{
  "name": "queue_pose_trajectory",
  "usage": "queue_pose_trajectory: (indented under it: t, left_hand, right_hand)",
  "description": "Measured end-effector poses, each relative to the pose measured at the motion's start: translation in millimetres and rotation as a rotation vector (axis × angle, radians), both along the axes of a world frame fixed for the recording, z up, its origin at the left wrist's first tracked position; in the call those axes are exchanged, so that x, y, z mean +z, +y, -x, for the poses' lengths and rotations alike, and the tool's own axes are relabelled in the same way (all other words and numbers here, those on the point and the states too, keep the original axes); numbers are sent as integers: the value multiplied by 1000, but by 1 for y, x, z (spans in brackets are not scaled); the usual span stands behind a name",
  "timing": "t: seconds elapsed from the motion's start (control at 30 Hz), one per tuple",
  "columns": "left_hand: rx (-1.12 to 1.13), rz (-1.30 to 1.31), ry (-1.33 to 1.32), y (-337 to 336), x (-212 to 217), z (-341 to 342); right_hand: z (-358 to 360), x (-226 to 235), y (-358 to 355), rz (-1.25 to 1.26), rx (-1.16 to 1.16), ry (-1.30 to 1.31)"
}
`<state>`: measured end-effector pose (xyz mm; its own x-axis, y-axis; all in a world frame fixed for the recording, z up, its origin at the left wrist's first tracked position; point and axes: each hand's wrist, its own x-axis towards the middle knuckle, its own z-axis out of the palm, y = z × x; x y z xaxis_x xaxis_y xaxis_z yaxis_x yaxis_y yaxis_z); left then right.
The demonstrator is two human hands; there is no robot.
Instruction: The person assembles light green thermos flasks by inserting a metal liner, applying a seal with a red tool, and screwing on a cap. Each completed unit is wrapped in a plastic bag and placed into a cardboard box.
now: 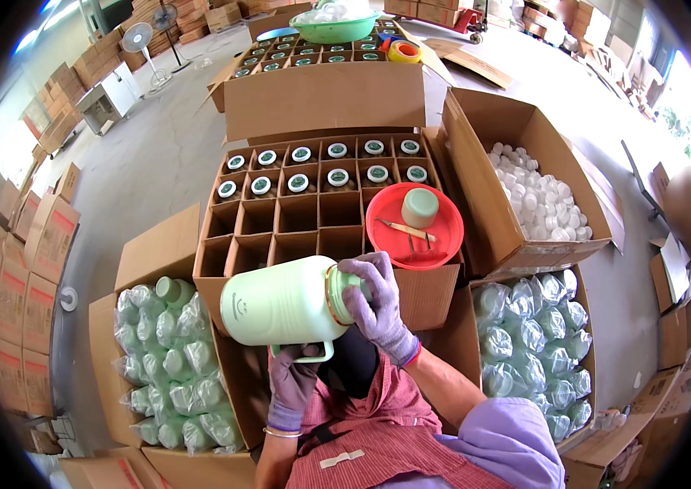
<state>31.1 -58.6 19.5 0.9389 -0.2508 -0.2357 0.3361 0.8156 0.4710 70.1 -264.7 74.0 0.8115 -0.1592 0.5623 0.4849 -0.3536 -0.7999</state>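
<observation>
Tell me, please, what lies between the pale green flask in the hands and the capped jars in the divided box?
In the head view, empty cardboard cells of the divided box lie between the flask and the capped jars.

You hold a glossy, smooth plastic flask [280, 307] in knit cloth gloves [375, 303] above matt cardboard dividers [296, 216]

Divided carton [296, 220] as reference: flask [284, 306] at its near edge, bagged-flask boxes [170, 367] left and right, dish [415, 226] on its right corner, cap box [537, 196] further right.
</observation>
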Motion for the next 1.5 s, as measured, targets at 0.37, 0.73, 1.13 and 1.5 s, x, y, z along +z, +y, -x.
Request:
queue_pose_trajectory:
  t: [0.37,0.73,1.13,1.5]
  left_hand:
    - [66,246,70,27,-29,-29]
    - [-180,498,139,54,-23,-29]
    - [216,-1507,-1214,79,10,-22]
    - [24,-1596,-1112,217,-33,-36]
  right_hand:
    - [-141,-92,-194,802,-679,604]
    - [-30,32,-28,484,531,-247]
    - [-49,-46,-15,-931,810,888]
    - [-47,-50,47,3,1083,840]
